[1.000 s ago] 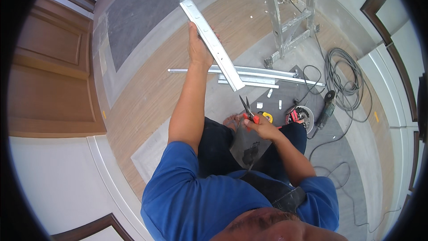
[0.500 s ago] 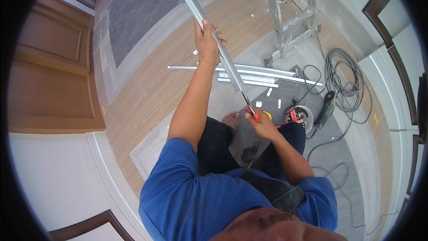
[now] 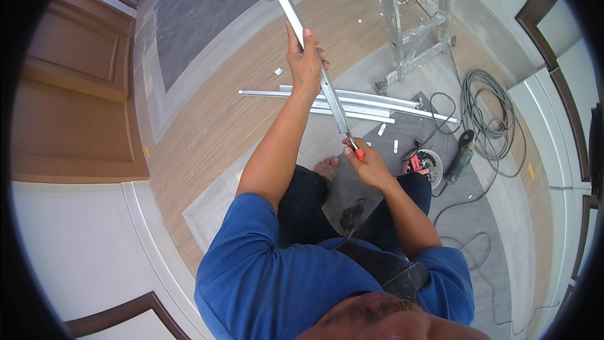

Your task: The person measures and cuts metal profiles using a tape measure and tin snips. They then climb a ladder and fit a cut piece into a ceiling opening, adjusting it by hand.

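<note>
My left hand (image 3: 306, 68) is wrapped round the middle of a long galvanised metal channel (image 3: 333, 102), which slants from the upper left down toward my right hand. At its far end the channel has a bent flap. My right hand (image 3: 370, 167) grips red-handled tin snips (image 3: 359, 153), their jaws at the channel's near end. Whether the blades are biting into the metal cannot be made out. Beneath the channel, several other metal strips (image 3: 371, 113) lie on the floor, with small white offcuts (image 3: 396, 146) close by.
On the right stand a bucket (image 3: 438, 179) of small parts, an angle grinder (image 3: 462, 154) and a coiled grey cable (image 3: 487, 104). A stained aluminium stepladder (image 3: 396, 38) rises at the far right. My bare foot (image 3: 326, 167) is below the strips; wooden cabinet doors (image 3: 75, 119) line the left.
My left hand and the channel have shifted slightly right and turned, so a brighter face shows. The snips now sit closer against its near end, with less of the blades visible.
</note>
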Available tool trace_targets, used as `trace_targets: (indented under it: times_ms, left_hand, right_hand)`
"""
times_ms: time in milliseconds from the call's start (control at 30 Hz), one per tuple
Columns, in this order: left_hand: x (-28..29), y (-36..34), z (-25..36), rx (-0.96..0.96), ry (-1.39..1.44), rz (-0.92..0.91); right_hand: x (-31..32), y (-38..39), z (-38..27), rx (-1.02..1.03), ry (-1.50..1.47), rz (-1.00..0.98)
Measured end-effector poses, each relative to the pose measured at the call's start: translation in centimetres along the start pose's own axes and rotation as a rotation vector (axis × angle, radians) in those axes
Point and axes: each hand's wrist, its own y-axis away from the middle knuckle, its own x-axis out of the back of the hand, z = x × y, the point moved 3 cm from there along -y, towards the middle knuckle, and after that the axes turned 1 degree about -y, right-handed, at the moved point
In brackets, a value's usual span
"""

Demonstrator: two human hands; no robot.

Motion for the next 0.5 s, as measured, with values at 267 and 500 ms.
trace_targets:
  times_ms: [267,500]
  left_hand:
    - [0.5,0.2,0.7,-0.016,0.021,-0.018]
    - [0.6,-0.3,1.1,-0.061,-0.014,-0.05]
  right_hand:
    - [-2.0,-0.1,1.2,-0.057,-0.127,0.005]
    - [-3.4,-0.6,2.8,-0.131,-0.128,-0.002]
